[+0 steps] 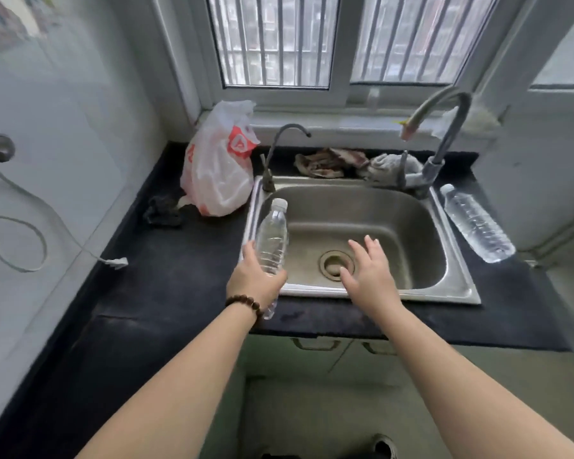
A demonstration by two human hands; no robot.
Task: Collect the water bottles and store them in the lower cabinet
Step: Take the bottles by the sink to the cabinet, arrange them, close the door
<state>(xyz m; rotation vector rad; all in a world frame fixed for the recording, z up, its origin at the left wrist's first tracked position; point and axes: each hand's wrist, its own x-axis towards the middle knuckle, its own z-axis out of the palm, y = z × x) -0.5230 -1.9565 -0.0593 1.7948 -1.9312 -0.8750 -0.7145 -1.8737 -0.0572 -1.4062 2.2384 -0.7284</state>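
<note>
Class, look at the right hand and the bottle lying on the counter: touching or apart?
Apart. The head view shows the right hand open over the sink, with basin and rim between it and the bottle on the counter.

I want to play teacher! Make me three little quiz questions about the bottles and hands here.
1. True or false: the left hand grips a water bottle.
2. Where does the second bottle lie? A) in the sink B) on the counter right of the sink C) on the windowsill
3. Fill in: the right hand hovers open above the ____.

Key: 1 true; 2 B; 3 sink
</note>
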